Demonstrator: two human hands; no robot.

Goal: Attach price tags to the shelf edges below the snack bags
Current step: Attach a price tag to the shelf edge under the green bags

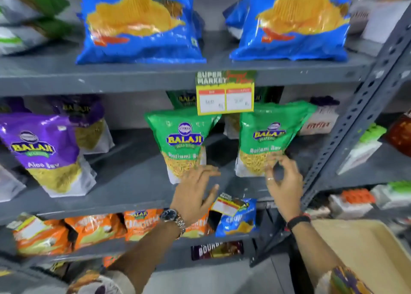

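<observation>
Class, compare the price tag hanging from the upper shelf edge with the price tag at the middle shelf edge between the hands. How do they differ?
The upper price tag hangs straight and flat against its shelf edge; the lower price tag sits tilted. The upper one faces the camera, showing two white price boxes; the lower one is angled, its boxes unclear. No hand is near the upper one; the lower one lies between the left hand and right hand. Both share a yellow border and a dark header.
</observation>
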